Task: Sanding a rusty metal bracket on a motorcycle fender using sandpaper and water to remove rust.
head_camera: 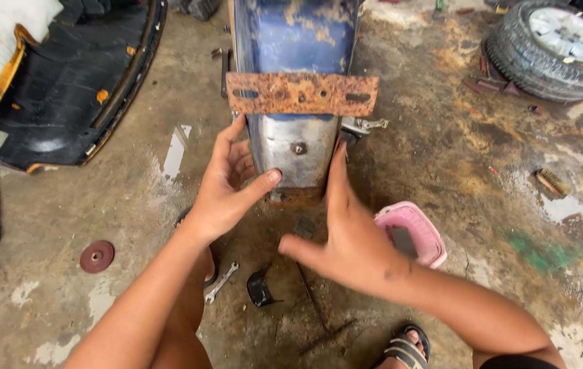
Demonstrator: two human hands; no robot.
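Reaching forward, the left hand (226, 188) wraps fingers and thumb around the blue metal fender (295, 102) standing on the concrete floor (134, 205), while the right hand (342, 232) presses flat, fingers together, against its other edge.

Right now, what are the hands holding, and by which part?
Both hold the blue metal fender at its lower bare-metal end: the left hand grips its left edge, thumb across the face; the right hand lies flat against its right edge.
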